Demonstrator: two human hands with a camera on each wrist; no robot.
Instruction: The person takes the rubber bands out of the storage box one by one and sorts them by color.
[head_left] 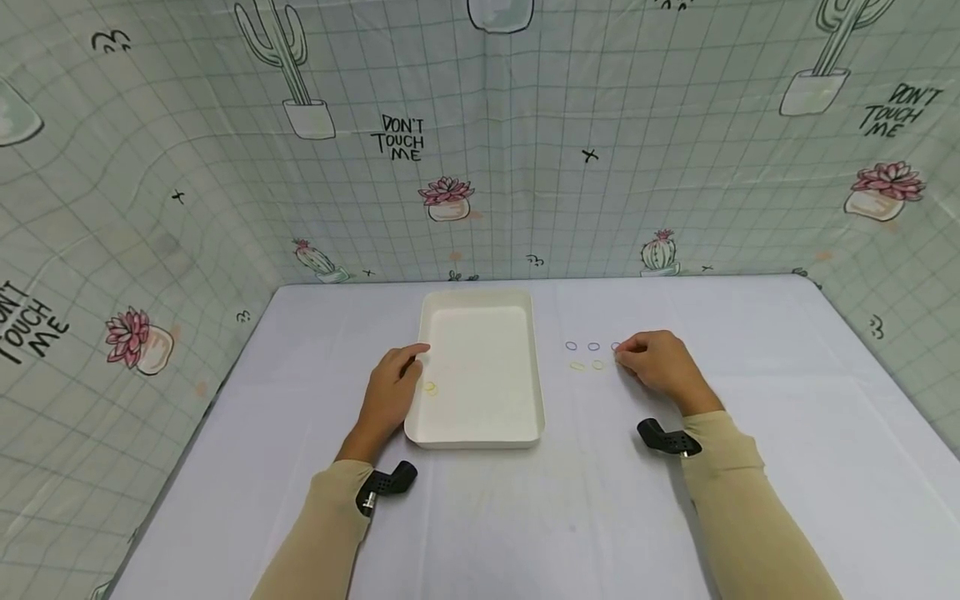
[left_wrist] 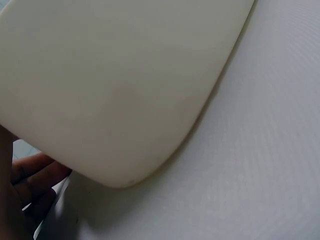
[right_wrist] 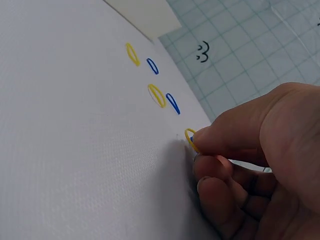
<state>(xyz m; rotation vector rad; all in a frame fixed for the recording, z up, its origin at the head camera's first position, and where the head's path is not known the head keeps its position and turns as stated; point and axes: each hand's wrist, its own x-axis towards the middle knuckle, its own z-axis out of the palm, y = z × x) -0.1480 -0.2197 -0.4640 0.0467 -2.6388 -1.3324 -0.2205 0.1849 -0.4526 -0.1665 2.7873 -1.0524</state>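
Observation:
My right hand (head_left: 660, 362) pinches a small yellow rubber band (right_wrist: 188, 134) between thumb and fingertips, just above the table. A bit of blue band shows behind it, partly hidden by the fingers. To the left of this hand lie blue rubber bands (head_left: 594, 347) in a row, with two yellow rubber bands (head_left: 597, 365) in front of them. My left hand (head_left: 390, 387) rests against the left side of a cream-white tray (head_left: 538, 400), its index fingertip at the rim and its fingers relaxed. Inside the tray, near that side, lie yellow bands (head_left: 431, 388).
A white cloth covers the table (head_left: 480, 525). Behind it and at both sides hangs a grid-patterned curtain (head_left: 525, 192) with cactus prints. Black wrist cameras (head_left: 669, 438) sit on both forearms, close above the table.

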